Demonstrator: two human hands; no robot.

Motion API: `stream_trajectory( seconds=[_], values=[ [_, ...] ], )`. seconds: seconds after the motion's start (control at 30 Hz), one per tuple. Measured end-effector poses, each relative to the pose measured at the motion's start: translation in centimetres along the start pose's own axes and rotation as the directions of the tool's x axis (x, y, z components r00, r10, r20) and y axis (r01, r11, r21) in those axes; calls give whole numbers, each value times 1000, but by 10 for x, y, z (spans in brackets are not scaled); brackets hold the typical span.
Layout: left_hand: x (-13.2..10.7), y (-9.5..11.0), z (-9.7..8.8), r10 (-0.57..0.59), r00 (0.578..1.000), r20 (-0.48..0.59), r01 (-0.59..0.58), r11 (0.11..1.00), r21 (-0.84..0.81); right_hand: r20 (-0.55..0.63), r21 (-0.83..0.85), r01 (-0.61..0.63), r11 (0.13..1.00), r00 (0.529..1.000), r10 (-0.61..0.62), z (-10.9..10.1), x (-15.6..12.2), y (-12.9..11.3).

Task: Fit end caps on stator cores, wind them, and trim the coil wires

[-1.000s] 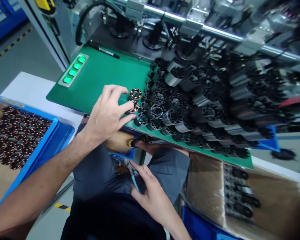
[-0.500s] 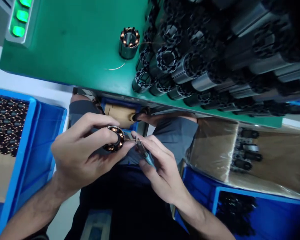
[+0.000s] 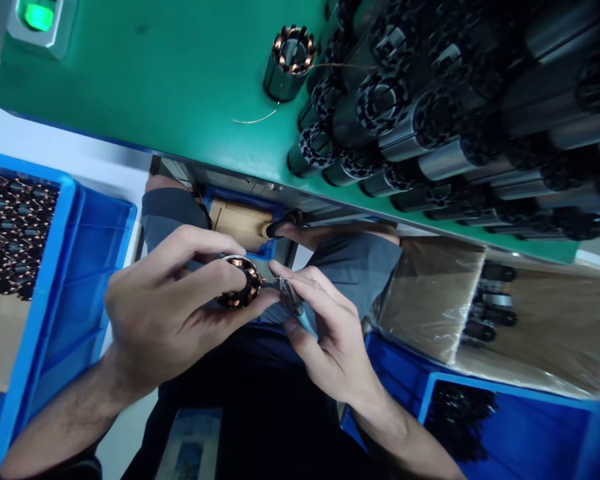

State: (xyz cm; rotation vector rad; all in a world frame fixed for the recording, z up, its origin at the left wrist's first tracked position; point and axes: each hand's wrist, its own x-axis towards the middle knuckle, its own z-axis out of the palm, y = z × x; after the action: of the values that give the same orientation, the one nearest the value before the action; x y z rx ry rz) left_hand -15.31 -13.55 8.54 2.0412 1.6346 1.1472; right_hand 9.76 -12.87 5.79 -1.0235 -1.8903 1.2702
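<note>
My left hand [image 3: 173, 313] is closed around a small wound stator [image 3: 241, 283] with copper coils, held over my lap below the bench edge. My right hand [image 3: 325, 333] grips a small cutter with a light blue handle [image 3: 296, 308], its tip touching the stator's right side. Another wound stator [image 3: 289, 61] stands upright on the green mat [image 3: 170, 80], with a loose bit of copper wire [image 3: 255, 120] lying in front of it.
Several black unwound stators [image 3: 430, 127] are piled on the mat's right half. A blue bin [image 3: 65, 267] at left holds several wound stators. Cardboard-lined boxes [image 3: 530, 320] and another blue bin [image 3: 505, 427] sit lower right. A lit green button [image 3: 37, 15] is top left.
My left hand picked a wound stator off the mat and brought it down to my lap, where the right hand's cutter met it. The view tilted down.
</note>
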Motion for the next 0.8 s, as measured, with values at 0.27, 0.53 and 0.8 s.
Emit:
stream_trajectory(
  seconds=[0.27,0.53,0.8],
  values=[
    [2,5,4,32,999,2,-32,999,2,-53,-23,6,1000,999,-7,1,0,-1],
    [7,6,9,-391,881,267,467,625,-626,-157,-109,-76,991,986,58,-2,5,6],
    [19,10,31,-509,715,479,626,163,-762,-217,-348,58,936,966,-140,4,5,9]
  ],
)
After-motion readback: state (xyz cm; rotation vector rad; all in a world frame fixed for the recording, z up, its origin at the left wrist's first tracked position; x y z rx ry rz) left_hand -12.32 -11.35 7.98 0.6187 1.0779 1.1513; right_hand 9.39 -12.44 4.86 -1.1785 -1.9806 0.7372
